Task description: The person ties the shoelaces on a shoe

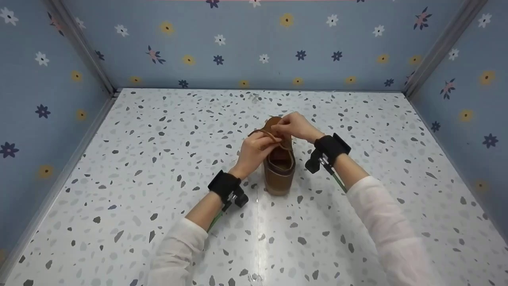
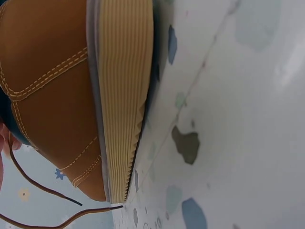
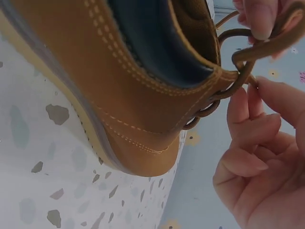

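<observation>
A brown leather lace-up shoe stands on its sole, heel toward me, with a dark padded collar and a pale ridged sole. On its left side, my left hand pinches a looped brown shoelace over the opening. My right hand reaches in from the right above the front of the shoe. Seen from the right wrist, its thumb and forefinger pinch the lace just beyond the eyelets. Two loose lace ends dangle by the toe in the left wrist view.
The shoe stands on a white speckled tabletop. Blue flowered panels rise at the back and both sides, joined by grey corner posts. Each wrist wears a black strap with a small camera and a green cable.
</observation>
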Available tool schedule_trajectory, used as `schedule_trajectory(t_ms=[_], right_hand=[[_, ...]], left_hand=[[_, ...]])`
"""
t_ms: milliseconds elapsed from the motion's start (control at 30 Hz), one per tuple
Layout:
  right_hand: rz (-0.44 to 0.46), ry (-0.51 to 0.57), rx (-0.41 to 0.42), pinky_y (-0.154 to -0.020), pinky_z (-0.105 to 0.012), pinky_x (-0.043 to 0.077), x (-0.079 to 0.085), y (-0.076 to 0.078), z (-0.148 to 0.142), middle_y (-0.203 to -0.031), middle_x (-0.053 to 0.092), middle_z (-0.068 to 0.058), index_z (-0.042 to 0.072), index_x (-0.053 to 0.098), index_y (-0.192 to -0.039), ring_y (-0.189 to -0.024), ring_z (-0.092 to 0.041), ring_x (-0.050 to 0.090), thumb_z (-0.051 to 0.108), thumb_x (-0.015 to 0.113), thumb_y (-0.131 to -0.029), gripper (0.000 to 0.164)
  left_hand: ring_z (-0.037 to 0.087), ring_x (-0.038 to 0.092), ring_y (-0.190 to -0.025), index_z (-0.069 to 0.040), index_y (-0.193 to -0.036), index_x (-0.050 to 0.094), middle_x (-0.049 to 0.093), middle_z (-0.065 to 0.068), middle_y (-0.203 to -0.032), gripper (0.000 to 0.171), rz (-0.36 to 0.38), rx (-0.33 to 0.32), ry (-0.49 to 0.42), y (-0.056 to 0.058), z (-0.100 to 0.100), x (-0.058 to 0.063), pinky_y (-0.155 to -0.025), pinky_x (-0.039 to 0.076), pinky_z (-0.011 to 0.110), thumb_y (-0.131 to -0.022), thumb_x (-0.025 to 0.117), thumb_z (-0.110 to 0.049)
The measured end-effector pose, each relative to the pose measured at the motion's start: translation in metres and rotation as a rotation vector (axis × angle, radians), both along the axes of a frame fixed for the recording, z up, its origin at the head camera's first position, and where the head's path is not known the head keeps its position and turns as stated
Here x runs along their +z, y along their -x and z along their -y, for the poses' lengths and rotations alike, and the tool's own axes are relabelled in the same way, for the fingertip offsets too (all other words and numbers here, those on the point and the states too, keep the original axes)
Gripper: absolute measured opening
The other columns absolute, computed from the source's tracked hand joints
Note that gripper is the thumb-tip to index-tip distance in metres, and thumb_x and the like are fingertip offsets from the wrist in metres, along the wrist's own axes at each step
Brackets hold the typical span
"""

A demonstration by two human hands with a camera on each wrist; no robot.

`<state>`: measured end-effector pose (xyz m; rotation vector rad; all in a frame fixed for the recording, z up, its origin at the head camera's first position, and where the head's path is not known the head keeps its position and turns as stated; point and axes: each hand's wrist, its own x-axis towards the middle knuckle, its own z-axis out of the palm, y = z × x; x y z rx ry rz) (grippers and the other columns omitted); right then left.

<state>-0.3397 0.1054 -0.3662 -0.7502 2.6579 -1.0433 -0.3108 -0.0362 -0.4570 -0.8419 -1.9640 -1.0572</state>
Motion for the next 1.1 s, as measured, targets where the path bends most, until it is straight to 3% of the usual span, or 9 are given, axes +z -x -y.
schedule_trajectory(t_ms=[167, 267, 500, 633, 833, 1100], right_hand=[[0.080, 0.145, -0.038, -0.032, -0.024, 0.023, 0.002, -0.002, -0.001, -0.053, 0.046, -0.017, 0.002, 0.056, -0.066, -0.035, -0.014, 0.031, 0.027, 0.045, -0.071, 0.028], [0.159, 0.210, -0.071, -0.033, -0.024, 0.026, 0.003, -0.003, 0.000, -0.058, 0.050, -0.016, 0.000, 0.052, -0.074, -0.039, -0.019, 0.037, 0.026, 0.042, -0.072, 0.028], [0.254, 0.312, -0.095, -0.040, -0.028, 0.034, 0.003, -0.005, 0.000, -0.064, 0.049, -0.018, -0.005, 0.038, -0.088, -0.057, -0.036, 0.041, 0.023, 0.039, -0.075, 0.031], [0.302, 0.378, -0.083, -0.047, -0.030, 0.037, 0.005, -0.005, -0.006, -0.070, 0.047, -0.020, -0.004, 0.045, -0.086, -0.062, -0.035, 0.041, 0.020, 0.044, -0.073, 0.027], [0.357, 0.378, -0.058, -0.056, -0.034, 0.037, 0.005, -0.007, -0.016, -0.074, 0.047, -0.020, -0.005, 0.049, -0.085, -0.064, -0.032, 0.045, 0.012, 0.050, -0.068, 0.024], [0.366, 0.449, -0.097, -0.054, -0.034, 0.038, 0.001, -0.008, -0.024, -0.076, 0.048, -0.021, -0.004, 0.048, -0.089, -0.064, -0.031, 0.045, 0.012, 0.049, -0.069, 0.026]], left_hand=[[0.000, 0.039, -0.070, -0.033, -0.079, 0.053, 0.043, -0.020, -0.076, 0.016, -0.054, 0.112, -0.025, 0.033, -0.005, -0.043, -0.060, 0.030, 0.016, -0.063, 0.051, -0.033], [0.001, 0.039, -0.070, -0.034, -0.079, 0.053, 0.043, -0.020, -0.076, 0.017, -0.009, 0.117, -0.057, 0.040, -0.006, -0.053, -0.060, 0.030, 0.018, -0.062, 0.053, -0.032], [0.001, 0.040, -0.070, -0.033, -0.077, 0.053, 0.043, -0.020, -0.076, 0.015, 0.001, 0.118, -0.071, 0.041, -0.006, -0.054, -0.059, 0.031, 0.018, -0.062, 0.053, -0.033], [0.000, 0.039, -0.068, -0.034, -0.077, 0.052, 0.042, -0.020, -0.075, 0.015, 0.012, 0.127, -0.072, 0.041, -0.006, -0.053, -0.057, 0.030, 0.017, -0.062, 0.052, -0.033], [0.000, 0.038, -0.062, -0.036, -0.079, 0.051, 0.042, -0.020, -0.073, 0.016, 0.036, 0.149, -0.067, 0.042, -0.005, -0.056, -0.052, 0.030, 0.017, -0.063, 0.051, -0.034], [-0.001, 0.038, -0.064, -0.036, -0.077, 0.052, 0.042, -0.020, -0.074, 0.016, 0.018, 0.153, -0.086, 0.044, -0.009, -0.053, -0.052, 0.031, 0.014, -0.061, 0.052, -0.035]])
